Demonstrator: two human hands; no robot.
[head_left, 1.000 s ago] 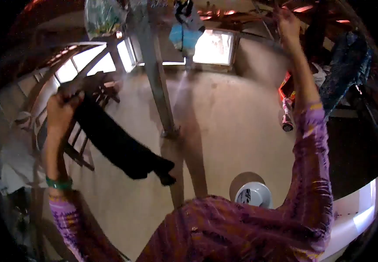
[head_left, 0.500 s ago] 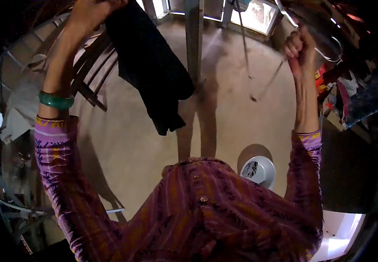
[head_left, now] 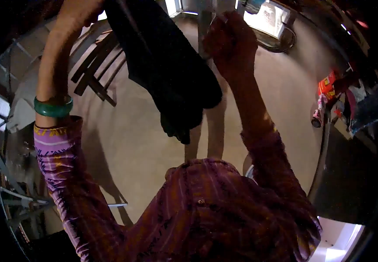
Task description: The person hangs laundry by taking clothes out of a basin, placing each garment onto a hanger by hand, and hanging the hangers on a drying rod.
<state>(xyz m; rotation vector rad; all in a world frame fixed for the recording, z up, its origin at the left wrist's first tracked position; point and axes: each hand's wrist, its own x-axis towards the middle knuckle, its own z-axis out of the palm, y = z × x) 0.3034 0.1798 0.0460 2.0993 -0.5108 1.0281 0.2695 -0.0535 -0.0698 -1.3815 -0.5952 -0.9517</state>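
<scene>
At the top left, my left hand (head_left: 80, 12) is closed on a black cloth garment (head_left: 167, 65), which hangs down in front of me. A green bangle (head_left: 53, 106) is on that wrist. My right hand (head_left: 232, 41) is raised just right of the cloth, with its fingers curled round a wire hanger. The hanger's curved hook (head_left: 282, 46) shows to the right of that hand; the rest of it is dark or hidden.
A wooden rack (head_left: 97, 72) stands at the left. On the right are a red packet (head_left: 327, 85), a bottle (head_left: 316, 118) and heaped cloth (head_left: 367, 113). My forearm and sleeve mostly hide a white basin (head_left: 249, 172) on the floor (head_left: 145, 148). A bright opening (head_left: 267, 19) shows at the top.
My right hand has moved left with the hanger, from the right side to beside the black cloth. The cloth has shifted slightly right and down, while my left hand remains closed on it.
</scene>
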